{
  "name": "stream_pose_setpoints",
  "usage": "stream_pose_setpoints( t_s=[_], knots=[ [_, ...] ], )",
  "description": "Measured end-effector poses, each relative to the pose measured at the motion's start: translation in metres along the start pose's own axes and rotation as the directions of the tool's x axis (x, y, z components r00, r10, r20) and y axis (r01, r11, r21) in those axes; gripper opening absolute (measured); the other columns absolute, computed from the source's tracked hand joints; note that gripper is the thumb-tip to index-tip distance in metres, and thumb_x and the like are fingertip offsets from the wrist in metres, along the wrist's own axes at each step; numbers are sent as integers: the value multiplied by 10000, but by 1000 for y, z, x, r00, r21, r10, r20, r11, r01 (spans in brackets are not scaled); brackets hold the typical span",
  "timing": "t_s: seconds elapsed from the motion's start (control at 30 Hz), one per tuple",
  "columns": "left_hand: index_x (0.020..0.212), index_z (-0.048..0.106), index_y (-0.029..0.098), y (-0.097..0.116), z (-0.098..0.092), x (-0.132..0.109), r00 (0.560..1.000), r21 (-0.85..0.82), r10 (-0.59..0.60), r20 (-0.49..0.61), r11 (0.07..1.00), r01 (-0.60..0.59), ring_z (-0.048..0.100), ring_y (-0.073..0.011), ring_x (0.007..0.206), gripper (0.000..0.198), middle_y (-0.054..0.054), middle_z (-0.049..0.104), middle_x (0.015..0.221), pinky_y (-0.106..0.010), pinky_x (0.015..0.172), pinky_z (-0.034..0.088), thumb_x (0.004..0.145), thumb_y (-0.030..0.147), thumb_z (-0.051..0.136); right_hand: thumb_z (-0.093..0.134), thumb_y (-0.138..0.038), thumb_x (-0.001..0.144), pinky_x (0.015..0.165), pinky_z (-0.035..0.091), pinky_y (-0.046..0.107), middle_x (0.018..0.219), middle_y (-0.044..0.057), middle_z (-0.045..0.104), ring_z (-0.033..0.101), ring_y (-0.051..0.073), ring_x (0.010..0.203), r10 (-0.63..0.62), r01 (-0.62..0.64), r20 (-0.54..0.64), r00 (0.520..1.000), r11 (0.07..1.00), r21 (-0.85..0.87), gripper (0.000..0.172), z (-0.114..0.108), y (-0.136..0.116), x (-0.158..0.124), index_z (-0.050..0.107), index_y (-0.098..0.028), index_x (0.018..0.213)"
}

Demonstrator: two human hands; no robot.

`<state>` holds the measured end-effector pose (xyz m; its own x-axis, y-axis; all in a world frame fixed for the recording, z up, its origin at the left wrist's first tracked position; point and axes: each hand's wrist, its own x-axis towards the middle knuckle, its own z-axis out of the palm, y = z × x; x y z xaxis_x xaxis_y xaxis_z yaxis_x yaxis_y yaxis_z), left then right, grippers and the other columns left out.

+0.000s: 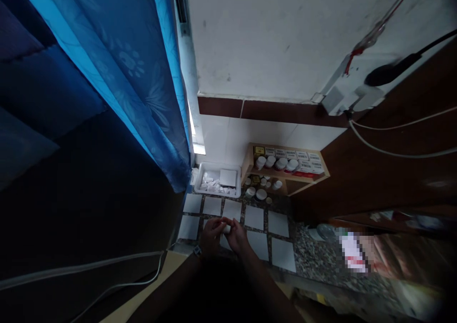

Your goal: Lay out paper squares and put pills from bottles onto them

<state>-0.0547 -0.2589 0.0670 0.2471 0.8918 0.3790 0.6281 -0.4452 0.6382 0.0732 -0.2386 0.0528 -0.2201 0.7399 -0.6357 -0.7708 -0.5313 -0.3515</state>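
The left hand (pixel 211 237) and right hand (pixel 237 238) have their grips pressed together, pinching a small white cylinder (pixel 226 228), though the dim light makes it hard to be sure of its shape. It sits just above white squares (pixel 254 217) laid on the speckled granite bench (pixel 310 254). Beyond them stand a white tray (pixel 217 165) of paper scraps (pixel 210 185) and a wooden shelf (pixel 249 163) of white jars (pixel 281 163).

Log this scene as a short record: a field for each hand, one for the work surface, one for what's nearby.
Left hand: pinches one end of a small white cylinder
Right hand: pinches the cylinder's other end
Surface: speckled granite counter with white squares laid out
Nearby: white plastic tray of white scraps; wooden shelf of white jars
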Motion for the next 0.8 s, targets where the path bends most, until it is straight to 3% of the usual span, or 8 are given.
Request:
stream_pose_setpoints(
  t_s=[0.23, 0.5, 0.67, 0.8],
  knots=[
    [1079, 625, 261, -2, -1, -1, 998, 43, 57, -13, 997, -57, 533, -186, 1028, 324, -75, 601, 1090, -370, 844, 493, 862, 121, 428, 465, -289, 823, 714, 484, 307, 746, 72, 704, 637, 181, 728, -16, 16, 30, 999, 1000, -3, 267, -3, 3, 3, 681, -155, 744],
    [1024, 666, 262, -9, 6, -2, 999, 54, -42, 28, 998, 41, 565, -211, 936, 308, -88, 609, 989, -365, 780, 502, 849, 154, 437, 442, -279, 837, 681, 491, 282, 744, 71, 706, 638, 168, 707, -27, 26, 31, 999, 999, 31, 305, -4, 3, 3, 691, -145, 724],
    [1043, 651, 312, -5, 4, 3, 989, 41, -82, 124, 996, 78, 558, -222, 976, 325, -84, 612, 1020, -397, 814, 490, 853, 159, 437, 431, -267, 842, 706, 483, 256, 751, 79, 710, 642, 157, 718, -40, 40, 13, 999, 999, 23, 329, -3, 1, 1, 697, -127, 708],
    [1071, 637, 275, -7, 6, 2, 992, 27, -97, 84, 995, 95, 541, -214, 994, 342, -78, 591, 1047, -400, 842, 485, 819, 115, 472, 441, -273, 840, 725, 484, 263, 749, 71, 710, 645, 156, 722, -21, 21, -4, 1000, 999, 39, 314, -4, 0, 2, 693, -135, 715]
  ],
)
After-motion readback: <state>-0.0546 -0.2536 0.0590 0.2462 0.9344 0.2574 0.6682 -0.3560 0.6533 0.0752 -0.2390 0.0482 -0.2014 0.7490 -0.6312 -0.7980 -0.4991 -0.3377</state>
